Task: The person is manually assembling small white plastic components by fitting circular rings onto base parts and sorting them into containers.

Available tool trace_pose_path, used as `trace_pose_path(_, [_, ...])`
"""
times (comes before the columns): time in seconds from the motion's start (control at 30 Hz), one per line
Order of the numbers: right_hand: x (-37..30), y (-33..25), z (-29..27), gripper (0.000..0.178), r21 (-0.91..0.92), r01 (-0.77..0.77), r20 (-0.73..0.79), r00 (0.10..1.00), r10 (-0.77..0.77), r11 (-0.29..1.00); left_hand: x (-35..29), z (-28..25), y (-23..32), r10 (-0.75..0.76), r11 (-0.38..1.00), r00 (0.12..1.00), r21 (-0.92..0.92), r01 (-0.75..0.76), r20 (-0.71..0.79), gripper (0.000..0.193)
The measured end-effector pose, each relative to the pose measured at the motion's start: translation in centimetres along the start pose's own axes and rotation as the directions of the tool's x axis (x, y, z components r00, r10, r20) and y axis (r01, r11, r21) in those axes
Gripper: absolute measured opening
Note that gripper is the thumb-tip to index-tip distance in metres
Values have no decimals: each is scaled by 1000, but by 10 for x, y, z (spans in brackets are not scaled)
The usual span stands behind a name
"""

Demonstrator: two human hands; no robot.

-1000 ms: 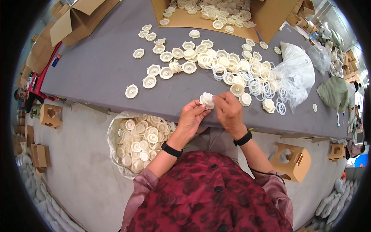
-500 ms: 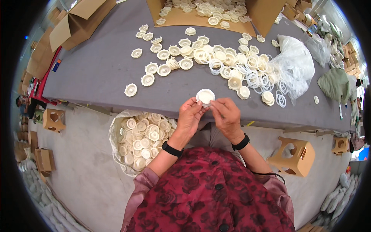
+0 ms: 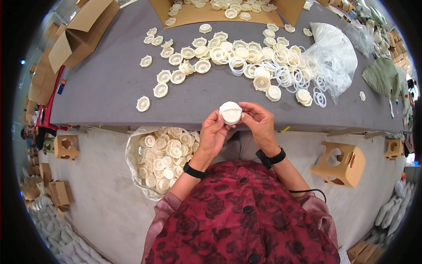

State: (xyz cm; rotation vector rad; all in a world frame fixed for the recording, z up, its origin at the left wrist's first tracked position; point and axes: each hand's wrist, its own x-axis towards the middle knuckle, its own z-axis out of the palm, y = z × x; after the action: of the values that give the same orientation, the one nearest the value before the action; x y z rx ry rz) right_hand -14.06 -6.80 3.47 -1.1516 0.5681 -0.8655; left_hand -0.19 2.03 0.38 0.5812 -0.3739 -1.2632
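While my left hand pinched the white cap at its lower left rim and my right hand gripped its right side, it appeared just above the near edge of the bench. Because mostly fingertips held it, I judged that a slip could have sent it over that edge to the floor. Toward the bench's right end, clear rings overlapped loose caps; a careless reach there might have snagged several together.
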Motion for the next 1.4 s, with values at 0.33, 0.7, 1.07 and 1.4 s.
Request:
trace_pose_path(0.33, [-3,-4,-18,20,-28,-14,184,983,19,1000,-10,7,16,-10,975,999,224,1,36,37])
trace_pose_path(0.7, [-6,-9,-12,12,-325,-49,205,971,121,945,-7,3,20,78,915,996,400,-53,-47,20])
trace_pose_path(1.07, [0,-6,-12,15,-218,-11,281,957,73,976,-1,0,29,49,941,999,336,-41,-17,23])
trace_pose_path(1.4, [-5,6,-2,20,48,-59,35,998,58,997,-8,-1,1,53,997,996,56,-49,-67,23])
